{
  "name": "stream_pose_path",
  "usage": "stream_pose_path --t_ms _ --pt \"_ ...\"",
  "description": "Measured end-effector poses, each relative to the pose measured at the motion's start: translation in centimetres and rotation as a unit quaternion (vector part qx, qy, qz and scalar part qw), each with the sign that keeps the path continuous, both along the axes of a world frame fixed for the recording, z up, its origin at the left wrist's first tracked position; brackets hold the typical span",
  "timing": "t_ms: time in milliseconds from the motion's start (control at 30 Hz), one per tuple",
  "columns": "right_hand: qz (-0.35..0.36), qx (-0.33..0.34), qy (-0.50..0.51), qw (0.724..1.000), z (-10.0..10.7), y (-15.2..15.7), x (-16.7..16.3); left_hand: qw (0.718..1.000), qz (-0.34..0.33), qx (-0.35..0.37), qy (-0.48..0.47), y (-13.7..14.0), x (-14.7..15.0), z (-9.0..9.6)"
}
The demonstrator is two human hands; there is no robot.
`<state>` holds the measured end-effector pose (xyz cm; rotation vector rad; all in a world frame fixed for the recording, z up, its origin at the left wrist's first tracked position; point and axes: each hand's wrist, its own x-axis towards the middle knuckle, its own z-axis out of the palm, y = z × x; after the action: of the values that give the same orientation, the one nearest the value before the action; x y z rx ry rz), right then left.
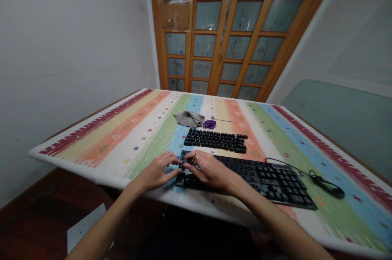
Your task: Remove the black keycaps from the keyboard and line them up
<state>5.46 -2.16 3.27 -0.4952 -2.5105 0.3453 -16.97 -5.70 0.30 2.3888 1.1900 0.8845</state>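
Your forearms [112,213] crossed the near edge of the table [107,147], both hands close together at the left end of the black keyboard [254,176]. Left hand [156,172]: half curled, thumb and fingertips slightly apart; couldn't tell if they held anything. Right hand [214,170]: fingers bent in, a small shiny thing [196,155] by them, tool or ring unclear; grip unreadable. Loose keys [214,139] sat in rows just beyond the keyboard; number pad [295,188] looked mostly capped. My read: you were working on the left-end key spots. Next move probably called for one hand steadying the keyboard, the other pinching squarely over one spot.
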Motion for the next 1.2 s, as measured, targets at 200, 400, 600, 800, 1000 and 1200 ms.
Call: stream_pose_path --t_ms 200,400,600,800,1000,1200 --pt "-0.033 0.037 0.03 0.998 -0.4 0.8 1.0 0.998 -0.043 0.03 0.041 2.5 0.1 1.1" --pt "-0.112 -0.028 0.109 0.987 -0.3 2.2 2.5 0.994 0.037 0.046 0.095 5.8 0.3 0.4" --pt "-0.117 -0.031 0.106 0.987 -0.1 2.1 3.4 0.963 0.078 0.01 0.257 7.9 1.8 0.3" --pt "-0.113 -0.047 0.094 0.988 0.0 1.8 3.9 0.94 0.097 -0.014 0.328 8.4 2.8 1.6" --pt "-0.111 -0.045 0.089 0.989 0.1 1.7 4.2 0.933 0.091 -0.016 0.348 8.8 3.1 2.1" --pt "-0.105 -0.044 0.087 0.99 0.0 1.7 4.4 0.931 0.079 -0.017 0.355 8.8 3.4 2.6"
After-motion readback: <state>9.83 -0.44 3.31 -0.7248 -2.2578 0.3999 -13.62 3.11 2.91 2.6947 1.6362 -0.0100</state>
